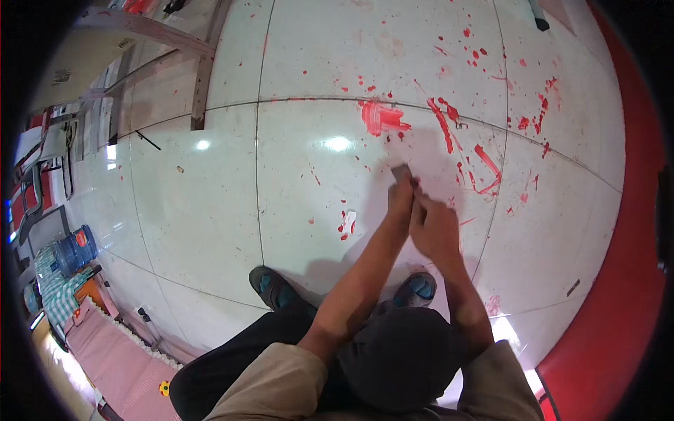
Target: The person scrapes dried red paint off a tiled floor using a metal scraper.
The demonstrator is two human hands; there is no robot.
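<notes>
My left hand (400,200) is closed on a small flat grey-brown piece (401,171), perhaps a scraper blade. It sticks out past the fingertips, just above the tiled floor. Against it, my right hand (434,226) is curled, with its fingers pressed together near the left thumb; what they grip, if anything, is hidden. Ahead of both hands lies a smeared red patch (382,119) on the tiles. To the right run thick red streaks (444,126) and a bent red line (486,165). A small white scrap (350,222) with red spots lies left of my hands.
A wooden frame with legs (202,91) stands at the upper left. A blue water bottle (74,247) and a pink padded seat (116,358) are at the lower left. A red surface (618,281) borders the floor on the right. My sandalled feet (275,286) are below my hands.
</notes>
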